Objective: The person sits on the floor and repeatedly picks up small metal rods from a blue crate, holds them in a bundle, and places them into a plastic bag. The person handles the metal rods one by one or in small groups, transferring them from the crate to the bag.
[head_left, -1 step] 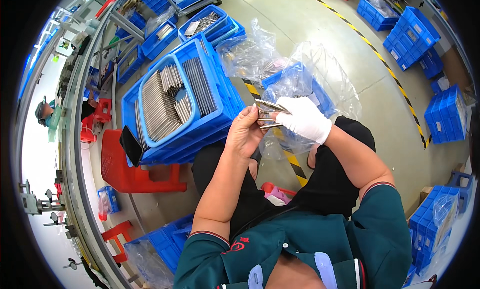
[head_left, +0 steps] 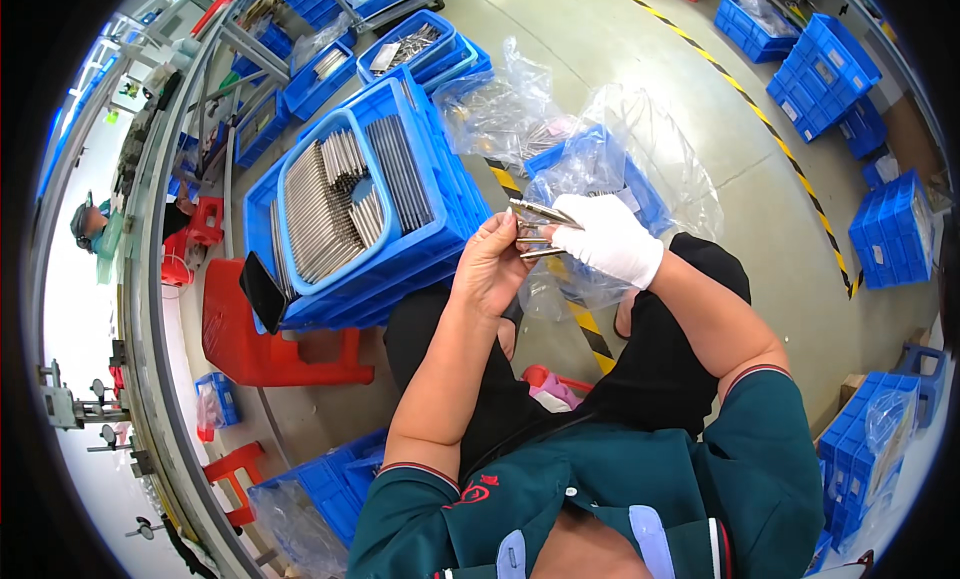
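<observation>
Metal rods [head_left: 541,213] lie between the left grip [head_left: 496,263] and the right grip [head_left: 606,241], above the person's lap; the bare left grip is closed by thumb and fingers round their near ends, while the white-gloved right grip is clenched on the other ends; to handle them well, it seems best to keep both grips light and level, let the rods fan slightly so that each surface can be seen, turn them with the bare fingertips while the glove steadies them, and keep the points from knocking together; counted, at least three rods show in the grips, though fingers hide part of the bunch and the exact number cannot be told; there are two grips, one gloved and one bare; left of the left grip stands one light-blue tray [head_left: 361,188] with stacked silver rods [head_left: 315,214], too many and too close to count; between that tray and the left grip is one row of dark rods [head_left: 398,184], likewise uncountable; both rest on one stack of blue crates [head_left: 375,287]; just beyond the right grip sits one plastic-draped blue crate [head_left: 648,194]; farther left of the left grip, beneath the stack, is one large red stool [head_left: 235,324].
</observation>
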### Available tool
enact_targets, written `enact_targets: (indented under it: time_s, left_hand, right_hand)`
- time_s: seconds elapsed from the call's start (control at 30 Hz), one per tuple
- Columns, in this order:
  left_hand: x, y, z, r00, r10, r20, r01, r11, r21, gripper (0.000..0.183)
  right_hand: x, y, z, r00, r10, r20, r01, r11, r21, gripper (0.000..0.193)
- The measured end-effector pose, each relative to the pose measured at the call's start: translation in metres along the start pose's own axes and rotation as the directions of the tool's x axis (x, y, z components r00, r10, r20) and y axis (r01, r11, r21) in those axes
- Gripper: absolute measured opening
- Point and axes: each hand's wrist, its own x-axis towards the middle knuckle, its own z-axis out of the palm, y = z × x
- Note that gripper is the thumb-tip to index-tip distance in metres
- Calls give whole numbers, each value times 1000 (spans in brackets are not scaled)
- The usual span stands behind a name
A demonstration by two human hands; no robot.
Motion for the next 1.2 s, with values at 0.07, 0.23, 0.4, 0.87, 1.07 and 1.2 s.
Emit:
enact_targets:
  time_s: [0.07,0.23,0.4,0.87,1.07,1.2]
  left_hand:
    - [-2,0,6,1000,-11,-6,11,1000,1,17]
    - [-3,1,12,1000,-29,10,29,999,30,15]
    - [-1,-9,5,981,179,-80,-157,961,229,8]
    - [-7,-3,19,939,334,-84,-240,809,537,11]
    - [-4,-13,20,933,330,-141,-243,871,427,15]
    - [-5,-9,20,937,332,-114,-232,830,507,15]
  right_hand:
    - [0,-1,-1,1000,-18,8,18,1000,-6,28]
    - [0,-1,-1,999,-34,12,35,998,-49,28]
    - [-2,-1,5,999,-32,-43,26,991,-132,28]
    - [-3,0,1,999,7,-33,-10,997,-77,28]
    - [-3,3,7,997,-17,-71,7,990,-143,28]
    - [-1,2,7,997,5,-71,-10,997,-72,24]
